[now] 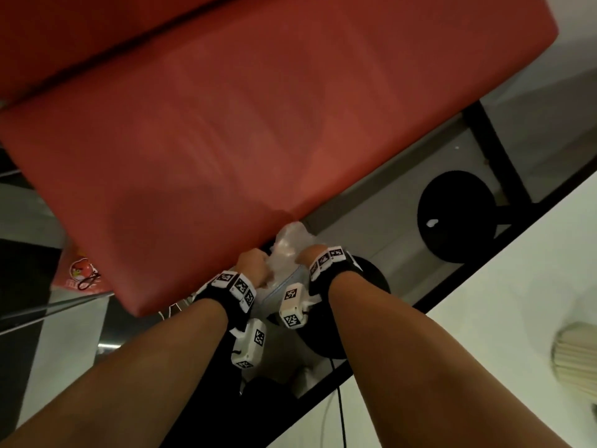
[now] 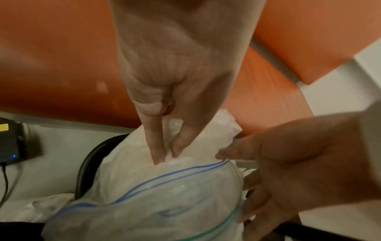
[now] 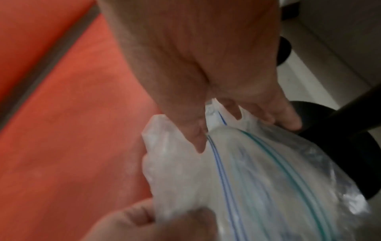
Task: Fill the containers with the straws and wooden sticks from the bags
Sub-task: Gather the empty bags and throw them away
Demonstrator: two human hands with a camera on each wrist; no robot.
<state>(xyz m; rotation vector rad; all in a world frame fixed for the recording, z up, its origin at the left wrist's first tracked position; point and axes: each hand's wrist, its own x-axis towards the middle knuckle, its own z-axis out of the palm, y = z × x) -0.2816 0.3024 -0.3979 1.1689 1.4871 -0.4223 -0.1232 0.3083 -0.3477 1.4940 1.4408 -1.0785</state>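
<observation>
At far left, low beside the red padded bench (image 1: 245,118), lies a red item (image 1: 77,273) printed with a cartoon bird face; its lettering is too blurred to read. In the left wrist view a dark device (image 2: 12,143) with a small blue light and a yellow label sits on the pale floor; no writing on it can be read.

The left hand (image 1: 250,263) is at the near edge of the bench, thumb and forefinger pinching the crumpled plastic at the mouth of the clear zip bag (image 1: 284,253). The bag hangs between both hands, over a black round stool (image 1: 368,286). It carries a blue double zip line on one side and a green one on the other; no brand printing is legible. Its contents cannot be made out through the plastic.

The right hand (image 1: 311,252) grips the opposite end of the bag's mouth, fingers curled around the zip strip. Both wrists wear black straps with white marker tags.

Further right stands a second black stool (image 1: 455,218). At the near right, a bundle of pale sticks (image 1: 575,354) rests on the white tabletop (image 1: 484,350).
</observation>
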